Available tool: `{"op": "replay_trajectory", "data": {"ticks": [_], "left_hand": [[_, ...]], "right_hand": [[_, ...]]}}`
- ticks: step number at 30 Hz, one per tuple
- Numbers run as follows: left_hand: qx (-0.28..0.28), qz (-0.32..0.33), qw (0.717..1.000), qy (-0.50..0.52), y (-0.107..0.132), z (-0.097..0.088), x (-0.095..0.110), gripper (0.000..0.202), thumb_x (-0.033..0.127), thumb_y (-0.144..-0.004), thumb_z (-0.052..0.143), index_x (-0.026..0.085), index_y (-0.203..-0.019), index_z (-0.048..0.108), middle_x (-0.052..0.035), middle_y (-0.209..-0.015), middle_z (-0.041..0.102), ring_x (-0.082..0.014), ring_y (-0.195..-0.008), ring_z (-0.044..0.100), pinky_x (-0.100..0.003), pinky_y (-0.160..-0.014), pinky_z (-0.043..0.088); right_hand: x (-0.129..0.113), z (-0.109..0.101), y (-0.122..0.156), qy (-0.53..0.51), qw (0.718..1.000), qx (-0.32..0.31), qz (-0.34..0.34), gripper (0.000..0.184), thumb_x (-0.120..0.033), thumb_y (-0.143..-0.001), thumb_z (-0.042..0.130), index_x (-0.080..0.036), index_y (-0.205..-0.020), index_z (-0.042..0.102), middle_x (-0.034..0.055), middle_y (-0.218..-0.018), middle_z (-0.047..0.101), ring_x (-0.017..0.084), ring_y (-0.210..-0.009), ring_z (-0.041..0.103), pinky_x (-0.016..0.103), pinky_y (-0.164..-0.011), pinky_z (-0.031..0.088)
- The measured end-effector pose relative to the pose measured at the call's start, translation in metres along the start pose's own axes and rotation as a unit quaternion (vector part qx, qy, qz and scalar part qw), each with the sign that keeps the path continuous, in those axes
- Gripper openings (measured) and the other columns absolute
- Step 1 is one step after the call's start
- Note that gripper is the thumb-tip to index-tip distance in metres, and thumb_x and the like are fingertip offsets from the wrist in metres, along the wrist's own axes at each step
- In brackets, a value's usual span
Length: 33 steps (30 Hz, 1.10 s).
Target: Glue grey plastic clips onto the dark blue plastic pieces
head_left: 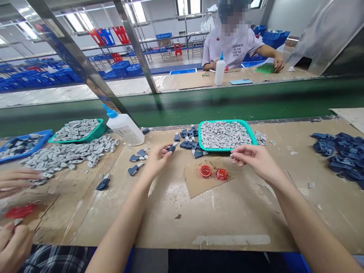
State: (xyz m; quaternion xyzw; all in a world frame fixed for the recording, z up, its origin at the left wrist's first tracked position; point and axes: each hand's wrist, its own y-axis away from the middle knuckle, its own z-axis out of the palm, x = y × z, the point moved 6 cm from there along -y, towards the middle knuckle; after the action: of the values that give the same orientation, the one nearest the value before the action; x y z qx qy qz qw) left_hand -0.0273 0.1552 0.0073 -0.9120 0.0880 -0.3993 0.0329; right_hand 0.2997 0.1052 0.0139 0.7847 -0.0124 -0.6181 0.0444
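Pinched in my left hand (160, 159) is a small dark-blue plastic part (172, 148) with a pale tip. My right hand (250, 159) is closed on a small grey piece (232, 156), at the front right corner of a teal tray (251, 132) heaped with grey plastic pieces (224, 134). Between the hands, two red caps (205, 171) of liquid rest on a stained cardboard scrap (193, 184). Several dark-blue parts with grey ends (190, 139) lie left of the tray, and more (138, 163) left of my left hand.
A white squeeze bottle (126, 129) stands at the back left, near a green tray (98, 131) and loose grey pieces. Dark-blue parts (345, 155) pile up at the right. A co-worker's hands (14, 242) work at the left edge. Another person (236, 49) sits across the green belt (176, 110).
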Motion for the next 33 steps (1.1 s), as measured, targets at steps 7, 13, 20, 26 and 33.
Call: {"op": "replay_trajectory", "data": {"ticks": [7, 13, 20, 26, 33], "left_hand": [[0.002, -0.171, 0.84, 0.514, 0.071, 0.021, 0.023, 0.035, 0.023, -0.078, 0.072, 0.021, -0.112, 0.065, -0.006, -0.112, 0.067, -0.0141, -0.095, 0.064, -0.025, -0.091, 0.05], [0.0, -0.195, 0.834, 0.516, 0.094, 0.044, 0.039, 0.027, 0.027, -0.078, 0.073, 0.019, -0.104, 0.069, -0.0065, -0.11, 0.068, -0.0145, -0.093, 0.064, -0.024, -0.087, 0.051], [0.005, -0.19, 0.858, 0.477, 0.098, 0.05, 0.046, 0.025, 0.031, -0.077, 0.074, 0.017, -0.098, 0.068, -0.0064, -0.099, 0.069, -0.0173, -0.092, 0.065, -0.026, -0.084, 0.052], [-0.001, -0.191, 0.864, 0.465, 0.1, 0.051, 0.051, 0.023, 0.03, -0.077, 0.074, 0.018, -0.095, 0.068, -0.0067, -0.101, 0.071, -0.0177, -0.093, 0.066, -0.026, -0.084, 0.052], [0.02, -0.183, 0.867, 0.462, 0.102, 0.061, 0.056, 0.028, 0.029, -0.074, 0.077, 0.018, -0.097, 0.066, -0.0074, -0.099, 0.073, -0.0204, -0.098, 0.067, -0.03, -0.09, 0.051]], "right_hand": [[0.03, 0.02, 0.037, -0.107, 0.99, 0.062, 0.066, 0.032, -0.046, -0.07, 0.079, -0.018, -0.082, 0.072, 0.0086, -0.077, 0.074, 0.02, -0.068, 0.068, 0.029, -0.058, 0.053], [0.044, 0.025, 0.045, -0.131, 0.98, 0.082, 0.122, 0.035, -0.046, -0.068, 0.08, -0.016, -0.084, 0.073, 0.0119, -0.08, 0.076, 0.022, -0.069, 0.07, 0.027, -0.055, 0.051], [0.046, 0.034, 0.041, -0.122, 0.982, 0.068, 0.129, 0.037, -0.048, -0.062, 0.082, -0.015, -0.075, 0.072, 0.0083, -0.065, 0.073, 0.013, -0.049, 0.057, 0.024, -0.046, 0.043], [0.046, 0.037, 0.041, -0.125, 0.98, 0.061, 0.146, 0.039, -0.048, -0.058, 0.084, -0.015, -0.071, 0.07, 0.0072, -0.061, 0.071, 0.012, -0.047, 0.054, 0.022, -0.043, 0.039], [0.042, 0.032, 0.043, -0.155, 0.978, 0.045, 0.132, 0.036, -0.047, -0.062, 0.083, -0.016, -0.075, 0.07, 0.0061, -0.064, 0.071, 0.011, -0.049, 0.054, 0.022, -0.043, 0.037]]}}
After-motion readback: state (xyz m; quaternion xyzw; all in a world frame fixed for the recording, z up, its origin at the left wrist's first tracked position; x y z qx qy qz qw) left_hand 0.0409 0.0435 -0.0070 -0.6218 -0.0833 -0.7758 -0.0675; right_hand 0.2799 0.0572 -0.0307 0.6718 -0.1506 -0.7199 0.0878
